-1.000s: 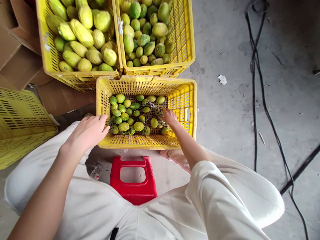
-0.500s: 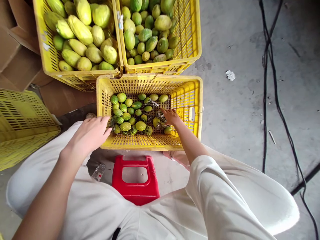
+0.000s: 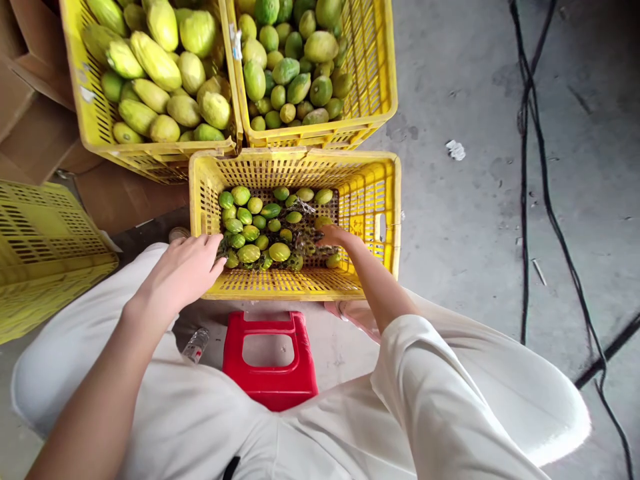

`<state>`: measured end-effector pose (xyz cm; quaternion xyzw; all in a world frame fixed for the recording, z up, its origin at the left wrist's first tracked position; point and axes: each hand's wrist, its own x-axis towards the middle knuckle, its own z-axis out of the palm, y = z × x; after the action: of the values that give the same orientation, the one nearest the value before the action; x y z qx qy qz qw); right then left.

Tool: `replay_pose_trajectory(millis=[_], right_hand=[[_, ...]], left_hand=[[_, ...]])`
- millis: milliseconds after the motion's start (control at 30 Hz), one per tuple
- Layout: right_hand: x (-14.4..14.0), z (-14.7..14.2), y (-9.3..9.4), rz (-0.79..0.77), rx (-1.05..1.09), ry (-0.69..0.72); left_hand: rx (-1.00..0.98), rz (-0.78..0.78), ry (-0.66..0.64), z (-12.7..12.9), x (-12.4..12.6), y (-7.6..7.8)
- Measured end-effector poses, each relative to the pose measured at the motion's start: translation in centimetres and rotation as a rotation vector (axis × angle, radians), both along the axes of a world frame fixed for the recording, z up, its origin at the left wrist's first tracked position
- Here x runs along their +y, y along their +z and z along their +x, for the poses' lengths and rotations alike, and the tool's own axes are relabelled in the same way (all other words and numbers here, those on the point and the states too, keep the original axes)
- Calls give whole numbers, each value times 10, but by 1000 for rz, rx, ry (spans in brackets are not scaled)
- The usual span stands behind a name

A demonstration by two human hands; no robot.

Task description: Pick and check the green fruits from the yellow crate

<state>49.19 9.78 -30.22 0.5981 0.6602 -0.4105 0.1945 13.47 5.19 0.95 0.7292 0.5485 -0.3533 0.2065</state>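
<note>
In front of me a yellow plastic crate (image 3: 295,291) holds small green-yellow oval fruits (image 3: 249,253), most of them on its left side. Dark, shiny netting (image 3: 305,237) lies tangled over and among some of these fruits. My right hand (image 3: 336,235) reaches down inside the crate, its fingers curled at the netting's right end; the fingertips are partly hidden. Across the crate's left rim lies my left hand (image 3: 193,265), fingers stretched out and slightly apart, holding nothing.
Two yellow crates, one of large yellow-green fruits (image 3: 155,60) and one of greener fruits (image 3: 300,87), stand beyond. Another yellow crate (image 3: 50,233) and cardboard (image 3: 40,127) are at left. A red stool (image 3: 270,383), a plastic bottle (image 3: 196,345) and black cables (image 3: 525,167) also show.
My right hand has shifted slightly left and down, its fingers drawing in. Netting now covers a fruit that showed beside it, and another fruit shows above the hand. My left hand stays at the rim.
</note>
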Motion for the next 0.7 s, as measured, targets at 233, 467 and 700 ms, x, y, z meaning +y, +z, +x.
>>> replay_pose_trajectory(millis=[233, 467, 700], right_hand=[[31, -31, -15, 53, 41, -259], [32, -63, -35, -52, 46, -274], [30, -53, -36, -55, 21, -260]], left_hand=[[-43, 42, 37, -10, -4, -2], [-94, 101, 31, -10, -11, -6], [-49, 45, 22, -16, -14, -10]])
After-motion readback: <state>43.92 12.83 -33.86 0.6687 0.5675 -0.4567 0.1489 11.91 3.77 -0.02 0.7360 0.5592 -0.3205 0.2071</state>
